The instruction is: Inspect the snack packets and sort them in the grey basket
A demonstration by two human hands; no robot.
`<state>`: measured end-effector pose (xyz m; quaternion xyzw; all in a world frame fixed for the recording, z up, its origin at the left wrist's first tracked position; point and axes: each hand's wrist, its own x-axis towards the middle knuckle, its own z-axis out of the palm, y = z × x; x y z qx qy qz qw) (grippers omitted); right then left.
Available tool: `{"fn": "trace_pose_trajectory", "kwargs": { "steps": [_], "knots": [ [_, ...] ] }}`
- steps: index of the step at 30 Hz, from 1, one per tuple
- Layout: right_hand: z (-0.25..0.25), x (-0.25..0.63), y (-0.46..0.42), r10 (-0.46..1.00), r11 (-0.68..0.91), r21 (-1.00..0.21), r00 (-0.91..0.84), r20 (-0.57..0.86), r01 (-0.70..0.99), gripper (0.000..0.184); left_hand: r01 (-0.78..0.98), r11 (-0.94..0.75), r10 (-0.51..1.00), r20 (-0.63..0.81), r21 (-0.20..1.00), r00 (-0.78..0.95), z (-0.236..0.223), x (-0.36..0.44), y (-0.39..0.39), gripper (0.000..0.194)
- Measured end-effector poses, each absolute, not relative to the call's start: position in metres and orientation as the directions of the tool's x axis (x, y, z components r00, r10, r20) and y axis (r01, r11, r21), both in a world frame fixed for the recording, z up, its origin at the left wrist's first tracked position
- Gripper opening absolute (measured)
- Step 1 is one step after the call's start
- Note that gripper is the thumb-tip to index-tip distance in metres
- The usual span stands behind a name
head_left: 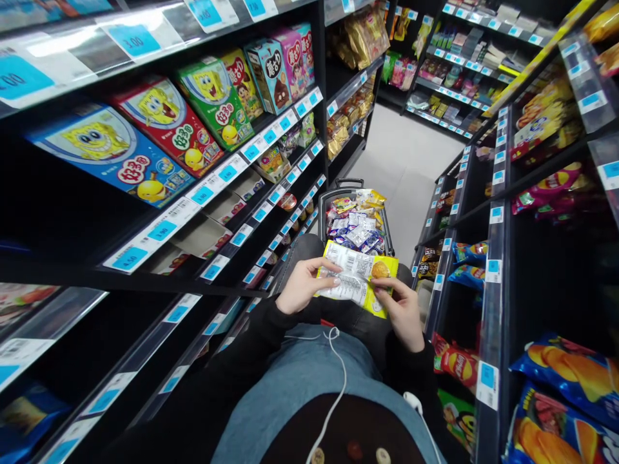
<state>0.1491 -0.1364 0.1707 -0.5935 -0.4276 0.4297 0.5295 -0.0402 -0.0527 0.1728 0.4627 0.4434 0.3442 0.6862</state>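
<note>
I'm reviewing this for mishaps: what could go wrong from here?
The yellow packet, held in the fingers of the left hand and right hand, might slip if the grip loosens. The basket ahead is piled with snack packets, so some could tumble out if it tips. The loose white cable might snag on something.

Gray flr (411, 154) btwn blk shelves (145, 281)

We have the basket (387, 235) at centre frame, small packets (355, 227) inside it and the floor (409, 151) stretching beyond towards a far shelf (454, 96) at upper right. Nearer us, just below the basket, a larger packet (354, 270) sits between our left hand (304, 285) and right hand (403, 312). Boxes (162, 122) line the left shelf (261, 151), upper left; bags (551, 428) lie on the right shelf (498, 212), lower right.
</note>
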Motion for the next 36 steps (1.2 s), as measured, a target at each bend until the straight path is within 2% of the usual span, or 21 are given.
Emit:
{"fn": "trace_pose_trajectory", "kwargs": {
  "steps": [4, 8, 12, 15, 18, 21, 25, 31, 34, 36],
  "knots": [
    [0.165, 0.148, -0.137, 0.947, -0.080, -0.996, 0.308, -0.087, -0.035, 0.010, -0.043, 0.317, 0.900, -0.286, 0.948, 0.329, 0.171, -0.039, -0.052, 0.018],
    [0.164, 0.153, -0.139, 0.940, -0.064, -0.996, 0.331, -0.079, -0.056, 0.009, -0.089, 0.347, 0.880, -0.291, 0.934, 0.374, 0.174, -0.041, -0.051, 0.014],
    [0.168, 0.159, -0.139, 0.979, -0.034, -0.999, 0.204, -0.033, -0.001, 0.013, -0.103, 0.335, 0.859, -0.259, 0.936, 0.442, 0.175, -0.048, -0.050, 0.015],
    [0.167, 0.158, -0.138, 0.982, -0.105, -0.994, 0.160, -0.097, 0.043, 0.014, -0.104, 0.335, 0.863, -0.260, 0.937, 0.434, 0.165, -0.051, -0.054, 0.020],
    [0.155, 0.152, -0.140, 0.954, -0.197, -0.980, 0.231, -0.190, 0.006, 0.018, -0.196, 0.472, 0.818, -0.344, 0.860, 0.461, 0.148, -0.050, -0.063, 0.035],
    [0.138, 0.147, -0.149, 0.943, -0.250, -0.967, 0.218, -0.253, -0.043, 0.020, -0.246, 0.607, 0.741, -0.428, 0.755, 0.517, 0.129, -0.049, -0.074, 0.050],
    [0.119, 0.146, -0.163, 0.926, -0.300, -0.951, 0.216, -0.309, -0.073, 0.018, -0.227, 0.645, 0.716, -0.474, 0.730, 0.512, 0.113, -0.049, -0.084, 0.047],
    [0.116, 0.139, -0.177, 0.934, -0.290, -0.951, 0.186, -0.305, -0.107, 0.039, -0.254, 0.571, 0.758, -0.383, 0.781, 0.527, 0.116, -0.056, -0.086, 0.045],
    [0.119, 0.134, -0.179, 0.944, -0.255, -0.954, 0.175, -0.281, -0.156, 0.041, -0.290, 0.543, 0.772, -0.332, 0.788, 0.542, 0.119, -0.060, -0.088, 0.051],
    [0.118, 0.131, -0.179, 0.946, -0.220, -0.967, 0.215, -0.244, -0.128, 0.040, -0.313, 0.531, 0.782, -0.313, 0.787, 0.540, 0.118, -0.062, -0.091, 0.057]
  ]
}}
